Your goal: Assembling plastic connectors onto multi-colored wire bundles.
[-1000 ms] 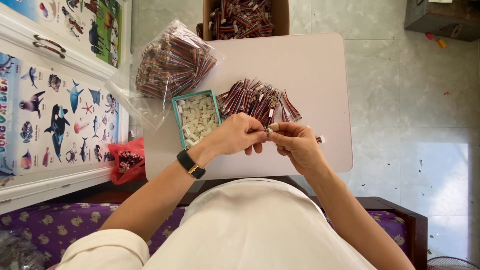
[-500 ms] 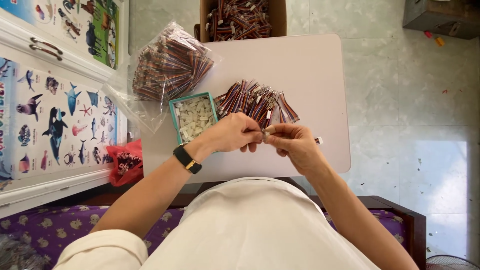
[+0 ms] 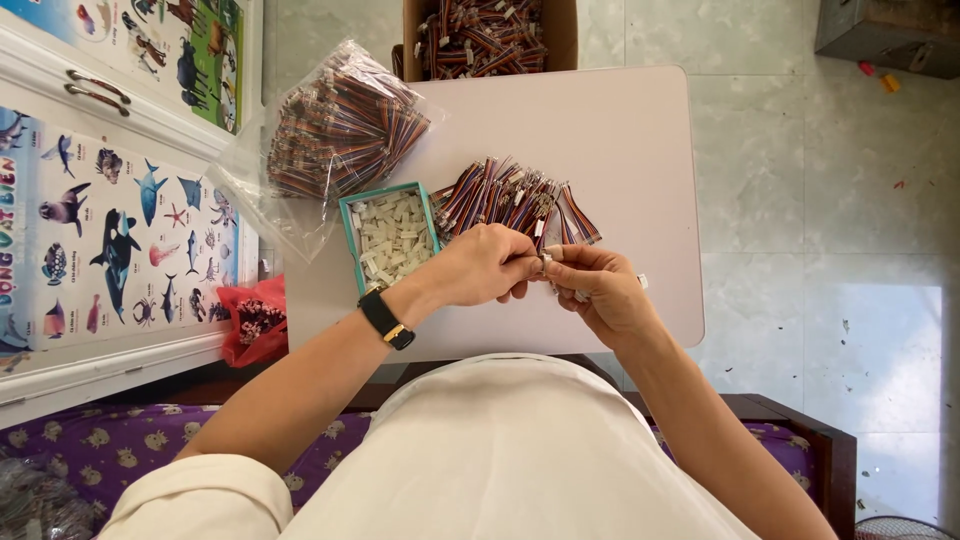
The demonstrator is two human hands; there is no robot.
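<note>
**Both hands pinch a small connector over the table**

A small white connector [image 3: 546, 257] sits between the fingertips of both hands, held just above the pale table [image 3: 640, 140]. The left hand [image 3: 480, 265] closes on it from the left with thumb and forefinger pressed together; the right hand [image 3: 598, 285] meets it from the right, fingers curled, and more small white pieces show in its palm. How the connector sits inside the pinch is too small to tell.

Just beyond the grip, touching the left hand's knuckles, lies a fanned pile of striped wires [image 3: 515, 195]. Left of the grip, beside that pile, stands a teal tray [image 3: 348, 235] filled with white housings [image 3: 392, 238]. Farther out and to the left, a clear bag [image 3: 335, 130] of bundled wires lies on the table's corner. Well beyond the grip, at the table's far edge, a cardboard box [image 3: 562, 35] holds more wires.

A black watch [image 3: 385, 318] is on the left wrist. Left of the table, a red bag [image 3: 252, 318] rests low beside a white cabinet covered with animal posters [image 3: 110, 230]. Right of the grip, past the table, is tiled floor [image 3: 820, 250].
</note>
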